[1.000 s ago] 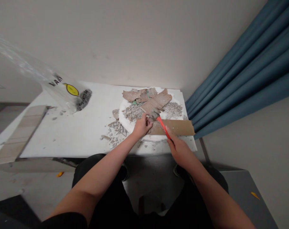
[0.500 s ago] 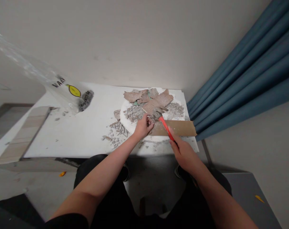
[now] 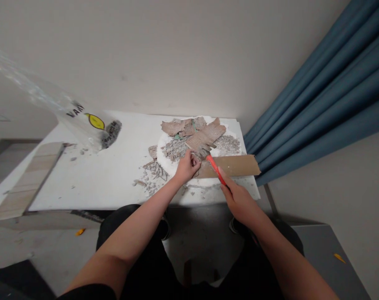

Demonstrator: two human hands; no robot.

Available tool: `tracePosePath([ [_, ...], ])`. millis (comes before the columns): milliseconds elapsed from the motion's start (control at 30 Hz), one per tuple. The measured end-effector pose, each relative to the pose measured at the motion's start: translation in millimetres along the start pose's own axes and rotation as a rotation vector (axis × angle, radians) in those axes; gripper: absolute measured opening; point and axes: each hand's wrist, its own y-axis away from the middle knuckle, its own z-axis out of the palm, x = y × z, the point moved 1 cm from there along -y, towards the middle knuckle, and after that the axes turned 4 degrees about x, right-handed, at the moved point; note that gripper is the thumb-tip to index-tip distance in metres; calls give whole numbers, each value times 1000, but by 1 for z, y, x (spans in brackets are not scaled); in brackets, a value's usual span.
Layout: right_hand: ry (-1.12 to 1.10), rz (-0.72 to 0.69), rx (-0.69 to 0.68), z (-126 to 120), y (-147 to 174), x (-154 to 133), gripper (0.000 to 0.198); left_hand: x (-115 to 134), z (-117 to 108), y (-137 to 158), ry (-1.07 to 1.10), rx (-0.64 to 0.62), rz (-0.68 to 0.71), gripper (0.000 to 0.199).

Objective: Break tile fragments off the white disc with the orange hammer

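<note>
My right hand [image 3: 238, 195] is wrapped around the red handle of a hammer [image 3: 215, 168]. The hammer's grey head lies low over the work, just right of my left fingertips and blurred against the rubble. With bent fingers pressed together, my left hand [image 3: 187, 166] rests at the left end of a brown board strip [image 3: 236, 165]; whatever it pinches there is hidden. Behind both hands, broken brown textured slabs [image 3: 204, 137] lie across grey crumbled rubble [image 3: 176, 149]. A round white base [image 3: 161, 155] sits under this debris.
The white table [image 3: 114, 179] carries loose chips [image 3: 150, 187] and thin sticks left of the base. A clear plastic bag [image 3: 83, 125] with grey pieces stands farther left, near a wood-look plank [image 3: 29, 179]. A wall is behind; blue curtains [image 3: 317, 100] hang at right.
The hammer head has dropped slightly lower and left, toward my left fingertips. My left hand has kept its place, and the whole view has shifted a little.
</note>
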Motion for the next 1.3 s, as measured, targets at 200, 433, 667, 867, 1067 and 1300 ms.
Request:
tracePosePath([
  [200, 11, 2, -26, 1, 0, -1, 59, -1, 1, -1, -18, 0, -8, 44],
  [433, 22, 15, 1, 1, -1, 0, 59, -2, 1, -1, -18, -18, 20, 48],
  [667, 15, -12, 48, -1, 3, 2, 58, -3, 1, 2, 26, 52, 75, 69],
  [867, 52, 13, -68, 15, -2, 9, 59, 4, -8, -6, 78, 139, -10, 40],
  [1067, 4, 32, -13, 15, -3, 9, 60, 11, -58, -23, -14, 212, -50, 29],
  [1300, -114, 14, -12, 11, -10, 16, 59, -12, -121, -11, -468, 220, -330, 29],
])
